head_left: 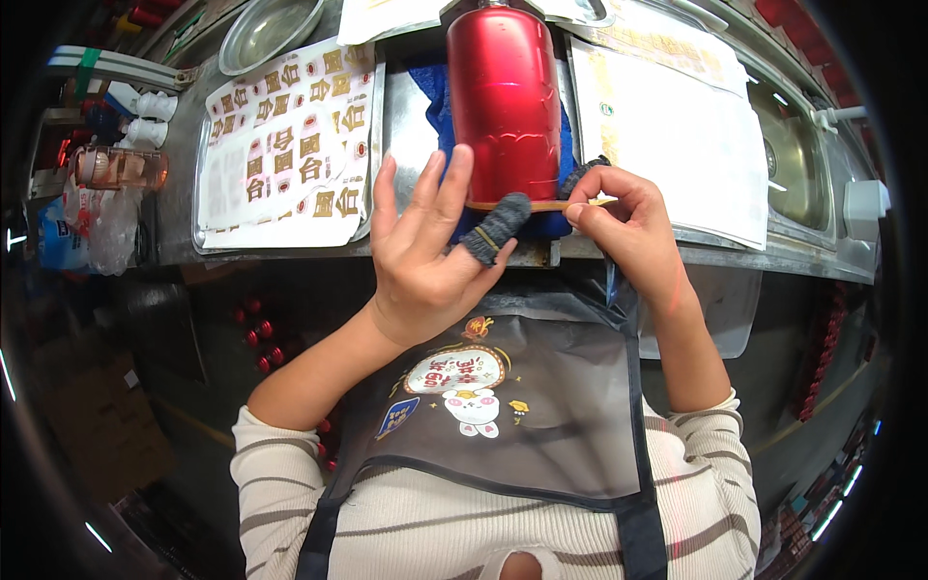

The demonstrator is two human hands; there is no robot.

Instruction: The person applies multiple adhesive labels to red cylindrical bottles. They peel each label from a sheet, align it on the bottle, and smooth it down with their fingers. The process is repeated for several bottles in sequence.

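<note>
A glossy red metal bottle-shaped vessel [505, 106] lies on a blue cloth [430, 92], its near end toward me. A thin orange-yellow strip [551, 206] runs across that near end. My right hand [628, 217] pinches the strip's right end between thumb and forefinger. A dark knitted cover shows on one of its other fingers, partly hidden. My left hand [420, 237] has its bare fingers spread. One of its fingers wears a grey knitted finger cover [495, 230] and lies against the strip at the vessel's near edge.
A tray at left carries sheets with gold printed pieces [290, 145]. White paper [667, 135] covers the right side of the bench. Beyond it is a metal sink [802, 159]. A metal bowl [271, 37] stands at the far left, and a bottle of pinkish liquid [121, 168] sits farther left.
</note>
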